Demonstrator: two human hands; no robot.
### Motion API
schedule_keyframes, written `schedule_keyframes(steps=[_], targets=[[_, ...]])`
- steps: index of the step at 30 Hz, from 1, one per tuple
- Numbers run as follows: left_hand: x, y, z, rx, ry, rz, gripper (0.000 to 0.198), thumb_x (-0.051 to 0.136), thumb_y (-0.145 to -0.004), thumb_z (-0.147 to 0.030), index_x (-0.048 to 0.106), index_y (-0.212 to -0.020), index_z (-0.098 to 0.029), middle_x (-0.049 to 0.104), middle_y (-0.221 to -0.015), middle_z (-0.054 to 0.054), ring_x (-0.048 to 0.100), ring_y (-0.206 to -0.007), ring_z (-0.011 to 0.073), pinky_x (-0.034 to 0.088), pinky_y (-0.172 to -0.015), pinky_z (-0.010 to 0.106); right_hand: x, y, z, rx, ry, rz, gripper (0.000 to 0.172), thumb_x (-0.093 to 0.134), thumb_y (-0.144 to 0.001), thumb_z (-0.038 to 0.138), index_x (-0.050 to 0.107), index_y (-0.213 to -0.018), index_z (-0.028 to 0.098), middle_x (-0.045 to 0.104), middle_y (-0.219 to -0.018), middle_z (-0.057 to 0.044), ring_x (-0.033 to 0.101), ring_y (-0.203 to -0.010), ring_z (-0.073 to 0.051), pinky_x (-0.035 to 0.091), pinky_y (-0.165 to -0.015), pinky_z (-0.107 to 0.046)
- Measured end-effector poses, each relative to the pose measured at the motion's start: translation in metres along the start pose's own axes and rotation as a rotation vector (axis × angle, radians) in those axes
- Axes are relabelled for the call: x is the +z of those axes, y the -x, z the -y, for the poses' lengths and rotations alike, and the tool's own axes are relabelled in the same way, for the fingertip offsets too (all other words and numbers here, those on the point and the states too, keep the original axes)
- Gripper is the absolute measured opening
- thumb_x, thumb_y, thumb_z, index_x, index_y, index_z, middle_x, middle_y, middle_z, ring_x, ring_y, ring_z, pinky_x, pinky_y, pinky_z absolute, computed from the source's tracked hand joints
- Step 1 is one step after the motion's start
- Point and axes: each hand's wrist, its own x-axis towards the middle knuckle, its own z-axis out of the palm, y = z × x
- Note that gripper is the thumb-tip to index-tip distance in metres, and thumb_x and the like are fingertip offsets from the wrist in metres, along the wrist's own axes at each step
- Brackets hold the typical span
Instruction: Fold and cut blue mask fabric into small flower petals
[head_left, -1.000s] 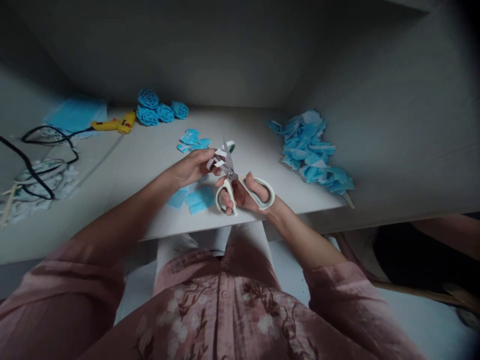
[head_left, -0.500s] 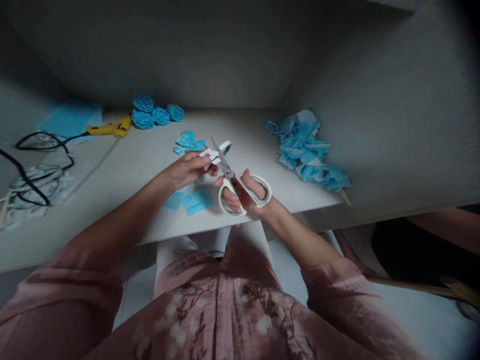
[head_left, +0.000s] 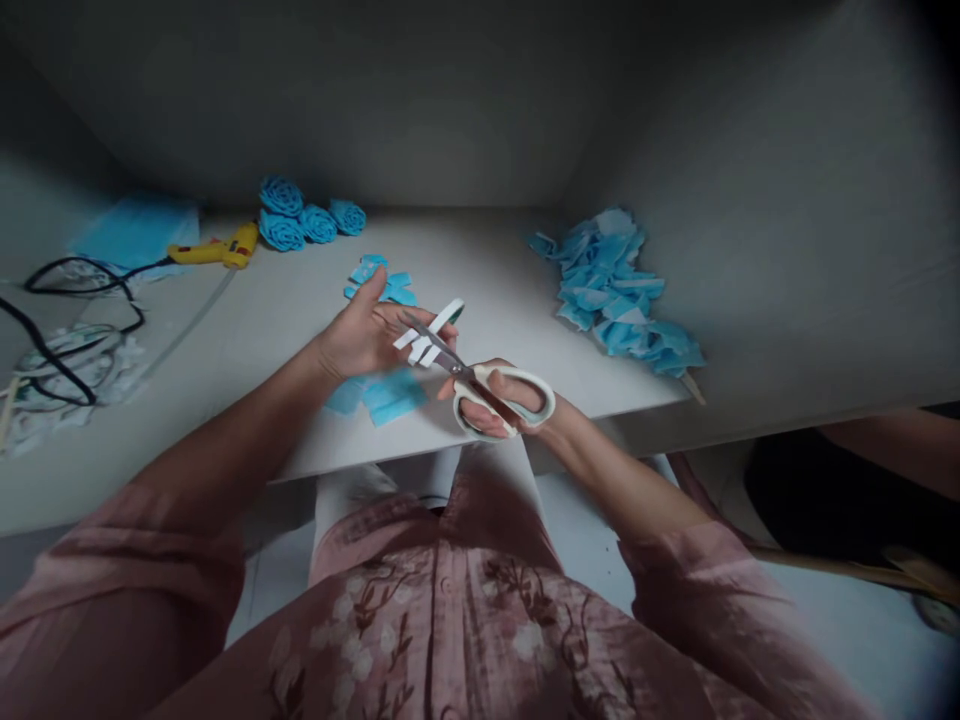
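Scissors (head_left: 460, 371) with cream-white handles sit in the right hand (head_left: 517, 390), its thumb and fingers through the loops, above the front part of the counter (head_left: 495, 270) and angled toward the left hand (head_left: 364, 335). Half a second ago the blades stood spread and the left thumb pressed on the work; now the blades have come nearly together, the handle loops have drawn in, and that thumb has lifted well away. The left hand is thus open, palm turned up, its fingers stretched out beneath the blades. A curled white strip (head_left: 446, 317), with a dark green patch showing on its inner side, lies at those fingers, small white pieces (head_left: 425, 352) beside it against the blades; whether the fingers still nip the strip, I cannot tell. The closing suggests that a snip has just been made or is ending, though whether every piece is fully severed cannot be made out. Small cut blue pieces (head_left: 403, 290) lie just beyond the left hand, and flat blue pieces (head_left: 395, 398) lie on its near side. Blue fabric-like rosettes (head_left: 319, 224) stand farther back beside a yellow glue gun (head_left: 238, 246).
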Motion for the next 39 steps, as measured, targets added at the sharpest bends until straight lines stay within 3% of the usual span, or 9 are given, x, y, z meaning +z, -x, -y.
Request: schedule_keyframes(steps=[8,14,20,24,27,30,33,36,39], targets=[[0.0,0.008,-0.021,0.034,-0.21,0.091,0.045,0.089,-0.069,-0.066,0.082,-0.071,-0.022,0.082,-0.088,0.013,0.075,-0.091,0.0308,0.057,-0.083,0.043,0.008,0.016,0.023,0.139,0.336,-0.06,0.06,0.079,-0.089,0.063,0.075,-0.117,0.011,0.062,-0.064,0.006,0.052,-0.043,-0.005,0.038,-0.039,-0.018],[0.014,0.004,-0.038,-0.043,-0.504,-0.095,0.024,0.083,-0.08,-0.041,0.08,-0.068,-0.02,0.076,-0.073,0.005,0.068,-0.069,0.0186,0.052,-0.073,0.033,0.025,0.018,0.046,0.206,0.706,-0.196,0.049,0.081,-0.088,0.058,0.077,-0.108,0.014,0.052,-0.057,0.01,0.044,-0.048,-0.005,0.032,-0.048,-0.022],[0.021,-0.024,-0.049,0.11,-0.447,-0.266,0.03,0.067,-0.095,-0.021,0.075,-0.067,-0.017,0.073,-0.071,0.003,0.066,-0.072,0.0131,0.049,-0.083,0.029,0.055,0.026,0.043,0.285,1.175,-0.017,0.019,0.08,-0.091,0.036,0.081,-0.092,0.017,0.069,-0.072,0.003,0.053,-0.063,-0.009,0.035,-0.062,-0.025],[0.022,-0.054,-0.051,0.129,-0.566,-0.178,0.021,0.068,-0.096,-0.021,0.08,-0.079,-0.015,0.074,-0.074,0.005,0.064,-0.074,0.0142,0.047,-0.085,0.03,0.04,0.055,0.049,0.186,0.987,-0.28,0.063,0.086,-0.084,0.04,0.069,-0.142,0.022,0.079,-0.12,-0.006,0.067,-0.097,-0.018,0.048,-0.081,-0.027],[0.019,-0.091,-0.043,0.122,-0.62,-0.182,0.023,0.064,-0.098,-0.025,0.08,-0.084,-0.015,0.072,-0.075,0.005,0.064,-0.075,0.0161,0.047,-0.083,0.031,0.021,0.08,0.051,0.166,0.621,-0.336,0.071,0.073,-0.096,0.044,0.051,-0.16,0.023,0.077,-0.125,-0.01,0.067,-0.099,-0.017,0.052,-0.083,-0.029],[0.005,-0.131,-0.032,0.142,-0.809,-0.368,0.026,0.067,-0.092,-0.032,0.073,-0.071,-0.019,0.071,-0.077,0.006,0.068,-0.091,0.0218,0.047,-0.089,0.035,0.011,0.094,0.046,0.075,0.238,-0.552,0.064,0.065,-0.096,0.062,0.061,-0.146,0.022,0.078,-0.113,-0.011,0.065,-0.086,-0.018,0.051,-0.067,-0.028],[-0.016,-0.152,-0.025,0.2,-0.911,-0.547,0.026,0.069,-0.086,-0.042,0.078,-0.088,-0.017,0.078,-0.104,0.007,0.059,-0.128,0.0219,0.034,-0.111,0.035,0.009,0.097,0.041,-0.054,0.054,-0.595,0.069,0.069,-0.084,0.078,0.067,-0.123,0.021,0.076,-0.108,-0.011,0.064,-0.083,-0.018,0.051,-0.062,-0.027],[-0.036,-0.141,-0.023,0.292,-0.967,-0.588,0.059,0.065,-0.084,-0.06,0.079,-0.115,-0.011,0.078,-0.121,0.003,0.052,-0.137,0.0189,0.027,-0.117,0.031,0.006,0.093,0.037,-0.053,0.019,-0.604,0.052,0.08,-0.082,0.059,0.067,-0.116,0.022,0.078,-0.106,-0.008,0.066,-0.082,-0.016,0.056,-0.069,-0.027],[-0.05,-0.109,-0.022,0.299,-0.952,-0.573,0.05,0.076,-0.08,-0.043,0.079,-0.121,-0.015,0.073,-0.134,0.008,0.059,-0.131,0.0257,0.035,-0.116,0.035,-0.005,0.079,0.032,0.07,0.03,-0.659,0.036,0.075,-0.086,0.046,0.068,-0.108,0.018,0.08,-0.097,-0.011,0.069,-0.078,-0.018,0.06,-0.074,-0.032]])
